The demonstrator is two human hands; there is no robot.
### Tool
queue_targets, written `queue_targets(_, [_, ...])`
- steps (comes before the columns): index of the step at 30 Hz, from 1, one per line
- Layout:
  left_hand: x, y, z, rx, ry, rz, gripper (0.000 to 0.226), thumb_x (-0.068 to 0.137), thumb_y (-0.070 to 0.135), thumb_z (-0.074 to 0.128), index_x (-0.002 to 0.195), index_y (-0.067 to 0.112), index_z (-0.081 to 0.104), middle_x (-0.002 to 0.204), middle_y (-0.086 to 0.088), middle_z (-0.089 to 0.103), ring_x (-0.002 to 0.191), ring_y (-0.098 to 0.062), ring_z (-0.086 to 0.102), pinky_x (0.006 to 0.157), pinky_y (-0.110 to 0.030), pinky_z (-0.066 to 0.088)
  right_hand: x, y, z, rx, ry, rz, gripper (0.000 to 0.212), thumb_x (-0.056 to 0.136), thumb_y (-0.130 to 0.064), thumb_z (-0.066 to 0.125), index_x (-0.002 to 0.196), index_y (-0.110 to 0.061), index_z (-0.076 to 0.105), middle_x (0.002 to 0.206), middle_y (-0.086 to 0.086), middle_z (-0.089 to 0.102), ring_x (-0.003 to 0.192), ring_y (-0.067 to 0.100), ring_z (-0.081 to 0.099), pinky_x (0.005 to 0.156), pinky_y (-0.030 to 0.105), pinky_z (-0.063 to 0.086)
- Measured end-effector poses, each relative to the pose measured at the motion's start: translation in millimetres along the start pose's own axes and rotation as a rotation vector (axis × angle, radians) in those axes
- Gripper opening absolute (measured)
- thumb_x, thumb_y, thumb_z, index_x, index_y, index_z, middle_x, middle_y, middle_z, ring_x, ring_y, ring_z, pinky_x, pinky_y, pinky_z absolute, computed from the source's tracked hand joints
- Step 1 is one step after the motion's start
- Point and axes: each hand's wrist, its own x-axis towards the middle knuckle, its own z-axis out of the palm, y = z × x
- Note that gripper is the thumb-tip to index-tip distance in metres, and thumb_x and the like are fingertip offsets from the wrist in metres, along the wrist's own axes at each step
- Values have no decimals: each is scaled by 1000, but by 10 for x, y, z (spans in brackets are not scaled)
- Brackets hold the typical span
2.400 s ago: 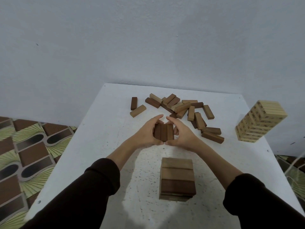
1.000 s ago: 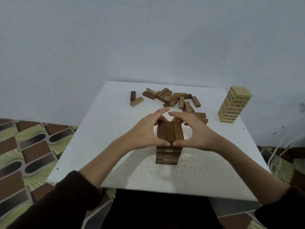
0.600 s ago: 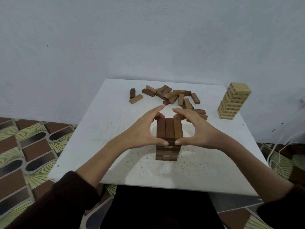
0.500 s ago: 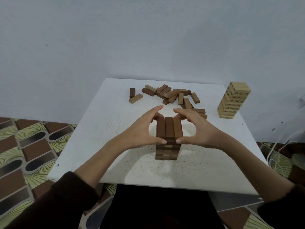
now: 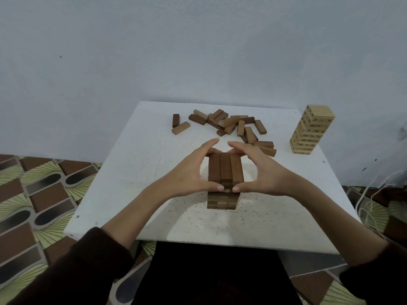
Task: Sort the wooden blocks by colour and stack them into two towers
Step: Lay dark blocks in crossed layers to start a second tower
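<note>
Roughly midway, I judge: a pale wooden block tower (image 5: 312, 130) is standing at the frame's right, a dark brown block tower (image 5: 222, 200) is standing at centre on the white surface (image 5: 136, 172), and a loose pile of brown blocks (image 5: 231, 125) is waiting above it. The left hand (image 5: 187, 172) and right hand (image 5: 264, 172) are cupping the top layer of three dark blocks (image 5: 225, 169), fingers (image 5: 210, 143) half curled, thumbs pinching its near end.
</note>
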Motion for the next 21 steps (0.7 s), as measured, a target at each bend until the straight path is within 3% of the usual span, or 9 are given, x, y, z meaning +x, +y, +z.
queue_targets(7, [-6, -17, 3, 20, 12, 5, 102, 70, 25, 83, 148, 27, 17, 138, 5, 46, 128, -9, 40, 113, -30, 29, -13, -68, 6, 9, 6, 4, 95, 71, -32, 80, 145, -32, 21, 137, -10, 38, 119, 1, 33, 98, 19, 26])
queue_targets(21, [16, -92, 60, -26, 14, 12, 102, 72, 21, 82, 149, 25, 16, 131, 8, 45, 124, -6, 41, 107, -19, 27, 1, -83, 56, 35, 18, 16, 95, 71, -26, 81, 146, -27, 22, 124, -14, 37, 115, 0, 34, 97, 17, 26])
